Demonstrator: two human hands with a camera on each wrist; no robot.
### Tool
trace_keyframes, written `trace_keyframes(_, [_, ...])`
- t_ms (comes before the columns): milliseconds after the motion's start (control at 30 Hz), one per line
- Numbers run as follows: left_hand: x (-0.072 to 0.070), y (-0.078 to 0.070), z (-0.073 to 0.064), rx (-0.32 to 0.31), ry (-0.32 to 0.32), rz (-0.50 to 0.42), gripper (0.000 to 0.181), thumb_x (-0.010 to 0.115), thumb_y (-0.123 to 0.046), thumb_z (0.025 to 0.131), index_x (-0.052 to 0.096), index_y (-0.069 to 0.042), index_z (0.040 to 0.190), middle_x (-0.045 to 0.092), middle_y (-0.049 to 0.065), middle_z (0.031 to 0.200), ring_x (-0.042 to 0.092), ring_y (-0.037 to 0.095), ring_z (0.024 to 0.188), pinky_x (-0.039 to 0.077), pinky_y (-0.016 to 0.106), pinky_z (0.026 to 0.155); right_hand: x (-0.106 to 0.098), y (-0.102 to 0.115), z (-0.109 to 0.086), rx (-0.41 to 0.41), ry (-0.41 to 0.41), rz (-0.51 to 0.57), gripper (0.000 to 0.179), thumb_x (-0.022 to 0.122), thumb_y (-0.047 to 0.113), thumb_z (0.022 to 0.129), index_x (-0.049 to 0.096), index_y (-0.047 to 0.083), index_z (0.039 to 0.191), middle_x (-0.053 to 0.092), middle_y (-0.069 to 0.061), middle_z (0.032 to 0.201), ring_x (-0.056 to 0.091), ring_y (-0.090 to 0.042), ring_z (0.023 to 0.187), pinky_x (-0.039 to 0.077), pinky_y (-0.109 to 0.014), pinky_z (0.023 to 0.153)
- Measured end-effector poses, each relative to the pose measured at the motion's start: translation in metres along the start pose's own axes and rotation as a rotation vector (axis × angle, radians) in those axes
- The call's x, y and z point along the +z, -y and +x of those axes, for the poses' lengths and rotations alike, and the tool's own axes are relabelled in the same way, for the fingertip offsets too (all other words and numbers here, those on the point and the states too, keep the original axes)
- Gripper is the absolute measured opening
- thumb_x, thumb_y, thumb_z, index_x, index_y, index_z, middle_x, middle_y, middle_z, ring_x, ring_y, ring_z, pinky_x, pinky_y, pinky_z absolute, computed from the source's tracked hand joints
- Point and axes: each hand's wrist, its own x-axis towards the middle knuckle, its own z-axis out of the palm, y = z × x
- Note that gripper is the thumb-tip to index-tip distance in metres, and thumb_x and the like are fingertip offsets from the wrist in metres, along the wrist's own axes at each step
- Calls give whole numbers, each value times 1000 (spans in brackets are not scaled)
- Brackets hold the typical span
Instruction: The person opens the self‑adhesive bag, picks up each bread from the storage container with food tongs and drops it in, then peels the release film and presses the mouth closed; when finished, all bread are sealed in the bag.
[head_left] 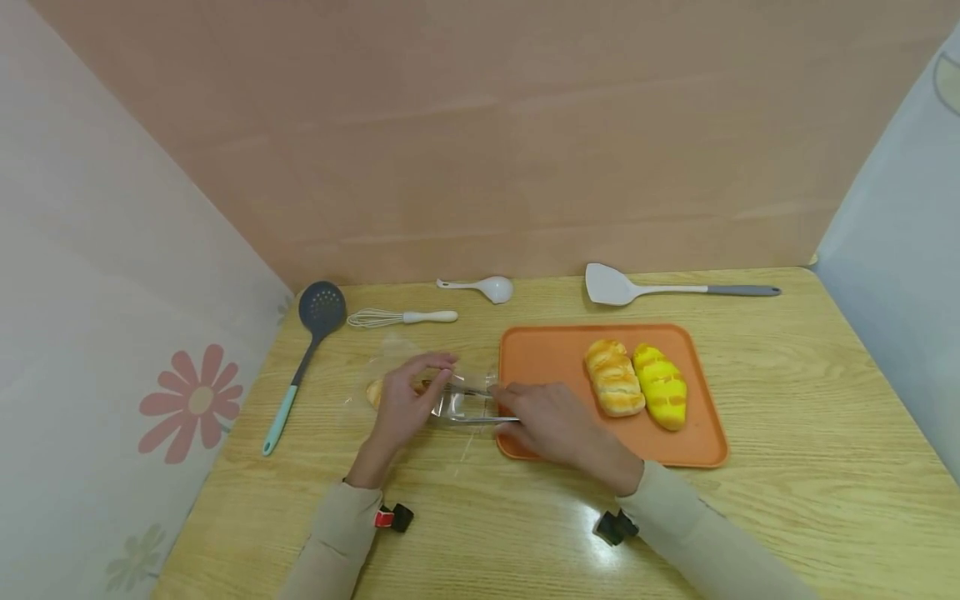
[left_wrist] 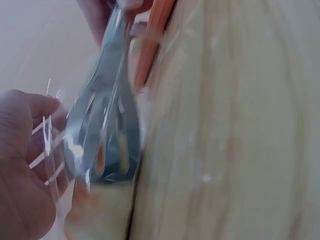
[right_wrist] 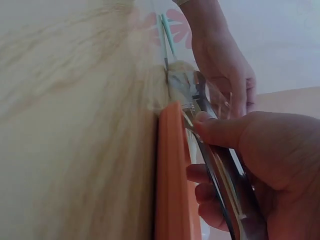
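In the head view my right hand (head_left: 557,423) grips metal tongs (head_left: 483,420) above the left edge of an orange tray (head_left: 540,350). The left wrist view shows the slotted tong head (left_wrist: 102,130) at a piece of bread (left_wrist: 100,212), with clear plastic around them. My left hand (head_left: 405,404) holds the clear plastic bag (head_left: 468,404) near its mouth, thumb and fingers at the film. Part of the bread (head_left: 373,393) shows to the left of that hand; the rest is hidden. On the tray lie a golden bread roll (head_left: 615,379) and a yellow bread (head_left: 662,387).
A dark skimmer (head_left: 322,308) with a mint handle lies at the left. Along the back are a whisk (head_left: 405,317), a white spoon (head_left: 495,289) and a white spatula (head_left: 611,285) with a grey handle. Walls enclose the table at the back and sides.
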Motion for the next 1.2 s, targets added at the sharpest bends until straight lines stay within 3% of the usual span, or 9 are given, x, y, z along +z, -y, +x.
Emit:
trace_keyframes(133, [-5,3,-1,-50,-3,9,12,78,-6,104,81,0,114,82,9,126,75,32,124,55,54,113,-2,-3,-2,1,5,16,42,85,33,100,77,13,136,76,2,101,70,-19,75,52,-35,56])
trace_keyframes(267, [-7,4,-1,-62,13,-3,10,78,-4,103,81,-1,113,81,12,127,75,35,125,55,53,114,-2,-7,-2,-15,-23,16,40,87,31,98,79,17,135,80,5,106,74,-19,78,48,-31,53])
trace_keyframes(367, [-7,4,0,-43,14,-6,9,78,-3,104,81,-2,111,81,12,127,75,36,124,56,45,113,-2,-9,-1,-25,-54,5,41,88,30,96,80,20,135,80,8,107,76,-17,82,47,-30,52])
trace_keyframes(533, [-4,3,0,12,58,-12,6,78,-2,103,80,-1,108,82,12,124,76,36,122,56,35,111,2,-6,0,-37,-41,-19,42,87,36,97,80,21,136,82,7,116,79,-16,95,57,-36,61])
trace_keyframes(667, [-1,0,-1,12,105,1,4,78,-3,104,80,-1,107,82,11,124,76,35,122,59,49,110,7,-3,0,-51,-9,-17,43,85,40,98,79,18,134,82,5,115,78,-18,87,57,-35,59])
trace_keyframes(800, [-1,-2,-1,-32,99,-4,6,77,-6,105,80,-2,108,82,12,125,76,36,121,57,60,108,5,-3,-1,-52,-1,10,42,84,41,99,78,16,132,76,7,101,68,-13,70,49,-31,52])
trace_keyframes(967, [0,-2,-1,-54,70,-31,7,77,-7,106,81,-3,109,82,12,125,77,37,120,57,63,108,-2,-3,-1,-35,21,31,40,81,40,103,79,14,133,74,6,94,63,-10,67,48,-31,53])
trace_keyframes(1200, [2,0,-1,-75,51,-45,8,77,-7,105,81,0,108,82,13,123,76,36,121,56,65,107,4,1,-1,-58,4,-30,43,83,43,100,78,14,132,70,8,90,60,-11,63,46,-31,51])
